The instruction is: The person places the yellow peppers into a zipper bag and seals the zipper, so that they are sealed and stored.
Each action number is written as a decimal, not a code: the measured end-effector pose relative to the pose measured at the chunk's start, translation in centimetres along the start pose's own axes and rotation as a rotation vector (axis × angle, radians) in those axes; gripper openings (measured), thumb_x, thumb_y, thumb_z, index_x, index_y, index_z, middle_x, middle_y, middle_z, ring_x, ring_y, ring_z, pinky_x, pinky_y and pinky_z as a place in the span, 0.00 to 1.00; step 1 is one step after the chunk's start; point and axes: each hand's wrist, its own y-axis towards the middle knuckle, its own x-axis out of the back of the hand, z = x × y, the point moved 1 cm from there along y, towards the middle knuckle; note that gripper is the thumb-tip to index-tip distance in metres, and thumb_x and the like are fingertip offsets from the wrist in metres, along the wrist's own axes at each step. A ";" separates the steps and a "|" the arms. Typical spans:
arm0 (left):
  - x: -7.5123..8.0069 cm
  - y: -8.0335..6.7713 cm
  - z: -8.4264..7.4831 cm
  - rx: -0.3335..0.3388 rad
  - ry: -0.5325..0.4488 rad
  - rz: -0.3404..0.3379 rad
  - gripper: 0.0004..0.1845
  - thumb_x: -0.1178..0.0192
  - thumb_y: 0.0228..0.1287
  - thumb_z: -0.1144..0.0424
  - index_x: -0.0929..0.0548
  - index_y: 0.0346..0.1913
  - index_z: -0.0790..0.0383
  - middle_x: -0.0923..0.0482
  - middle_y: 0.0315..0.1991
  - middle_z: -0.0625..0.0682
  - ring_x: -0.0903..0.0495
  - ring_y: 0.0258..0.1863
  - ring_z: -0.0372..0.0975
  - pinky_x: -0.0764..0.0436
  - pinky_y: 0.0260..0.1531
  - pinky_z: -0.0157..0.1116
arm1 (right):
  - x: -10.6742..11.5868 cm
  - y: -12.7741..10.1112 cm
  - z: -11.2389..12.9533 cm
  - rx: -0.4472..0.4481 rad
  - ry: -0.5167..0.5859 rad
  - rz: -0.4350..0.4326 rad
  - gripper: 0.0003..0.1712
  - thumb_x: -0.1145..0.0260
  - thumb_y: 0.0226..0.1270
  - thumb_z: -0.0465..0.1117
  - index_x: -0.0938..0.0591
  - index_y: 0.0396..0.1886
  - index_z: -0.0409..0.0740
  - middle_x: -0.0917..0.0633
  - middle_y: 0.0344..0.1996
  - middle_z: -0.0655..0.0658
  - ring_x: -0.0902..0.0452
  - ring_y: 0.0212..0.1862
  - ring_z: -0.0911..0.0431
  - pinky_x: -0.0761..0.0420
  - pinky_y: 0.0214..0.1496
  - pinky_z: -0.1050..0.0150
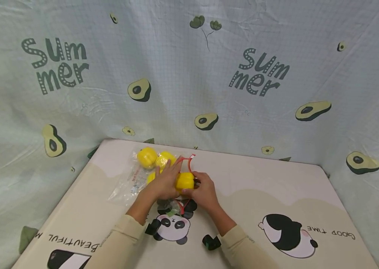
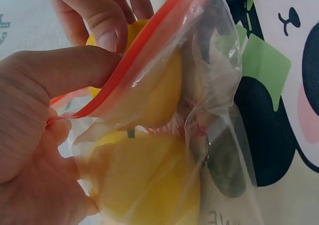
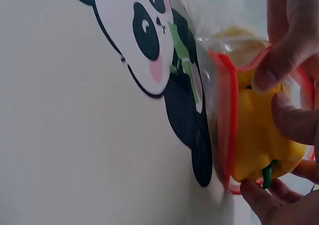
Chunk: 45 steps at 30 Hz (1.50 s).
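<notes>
I see a clear zip bag [image 1: 135,179] with a red seal strip lying on the tabletop [image 1: 276,186], two yellow peppers [image 1: 147,157] visible inside it at the far end. A third pepper [image 1: 185,181], glossy yellow with a green stem, sits at the bag's mouth. My left hand [image 1: 164,183] pinches the red rim between thumb and fingers, holding the mouth apart. My right hand [image 1: 204,190] grips the third pepper, fingers curled round it, just beside the left.

Left hand [image 1: 164,183] fingers curled in a pinch, right hand [image 1: 204,190] curled gripping, forearms converging
</notes>
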 end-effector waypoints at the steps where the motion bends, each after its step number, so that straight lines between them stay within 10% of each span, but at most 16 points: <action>1: 0.1 0.0 0.0 0.000 0.004 0.001 0.62 0.23 0.51 0.67 0.50 0.85 0.59 0.58 0.88 0.49 0.62 0.87 0.57 0.66 0.79 0.69 | -0.1 0.0 0.1 0.011 -0.026 0.000 0.42 0.17 0.56 0.42 0.22 0.71 0.39 0.20 0.57 0.38 0.18 0.59 0.44 0.15 0.65 0.49; 14: 0.1 -0.2 0.1 -0.018 -0.005 0.005 0.62 0.23 0.51 0.67 0.51 0.85 0.60 0.58 0.88 0.50 0.61 0.87 0.57 0.67 0.80 0.68 | -1.0 0.1 0.5 0.014 -0.139 -0.015 0.46 0.21 0.62 0.49 0.28 0.77 0.45 0.18 0.54 0.40 0.24 0.47 0.52 0.13 0.59 0.54; 23: -0.1 -0.4 0.3 -0.006 -0.009 0.005 0.62 0.23 0.50 0.67 0.52 0.85 0.60 0.57 0.87 0.50 0.60 0.87 0.55 0.68 0.81 0.67 | -1.1 0.3 0.0 -0.020 -0.046 0.103 0.46 0.28 0.69 0.44 0.37 0.83 0.48 0.23 0.73 0.39 0.19 0.63 0.45 0.20 0.71 0.48; 45: 0.2 -0.6 0.7 0.015 -0.010 0.011 0.62 0.22 0.51 0.65 0.51 0.85 0.60 0.56 0.87 0.51 0.59 0.87 0.54 0.68 0.82 0.65 | -0.5 1.5 -0.4 -0.040 -0.036 0.211 0.35 0.29 0.70 0.48 0.26 0.75 0.52 0.16 0.61 0.39 0.20 0.57 0.46 0.17 0.68 0.46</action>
